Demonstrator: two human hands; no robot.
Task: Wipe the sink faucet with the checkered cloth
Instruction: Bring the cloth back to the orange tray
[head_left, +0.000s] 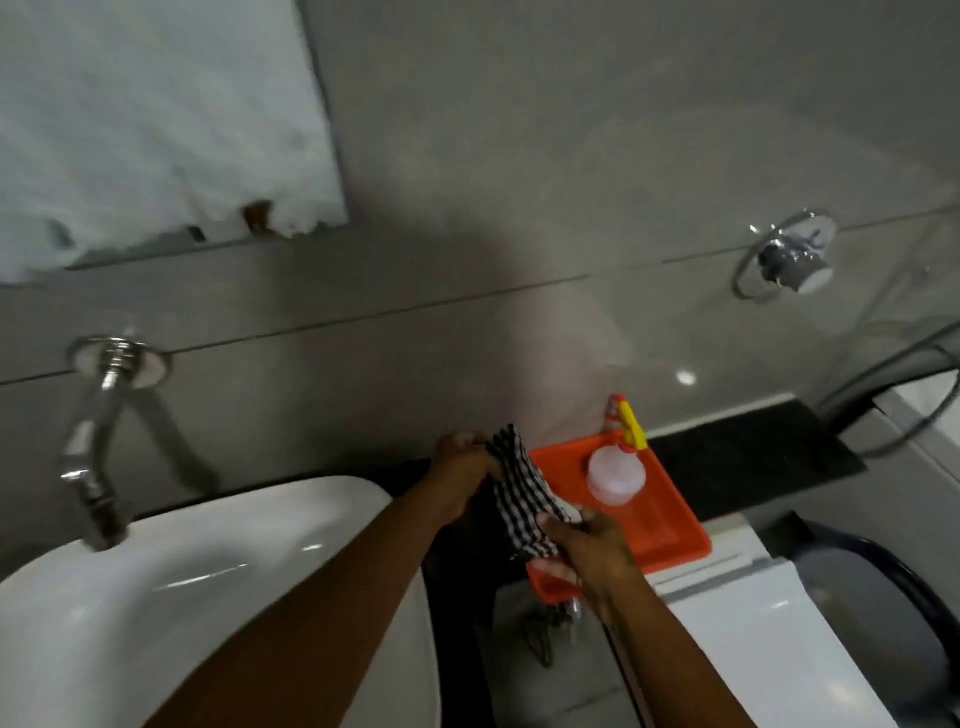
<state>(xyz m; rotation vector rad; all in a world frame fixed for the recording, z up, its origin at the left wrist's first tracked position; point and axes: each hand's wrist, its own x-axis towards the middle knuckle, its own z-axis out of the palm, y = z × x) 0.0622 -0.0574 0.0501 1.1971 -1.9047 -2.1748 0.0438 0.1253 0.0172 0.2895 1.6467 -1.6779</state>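
Note:
The black-and-white checkered cloth (522, 486) is stretched between both hands, over the left edge of an orange tray (670, 525). My left hand (462, 475) grips its upper end. My right hand (589, 548) grips its lower end. The chrome faucet (96, 441) juts from the tiled wall at the left and points down over the back rim of the white sink (171, 592). Both hands are well to the right of the faucet, apart from it.
On the orange tray stands a spray bottle (618, 470) with a yellow and red trigger. A dark counter ledge (753, 441) runs behind it. A white toilet tank (753, 634) is at lower right, a wall valve (792, 257) at upper right, a mirror (156, 119) at upper left.

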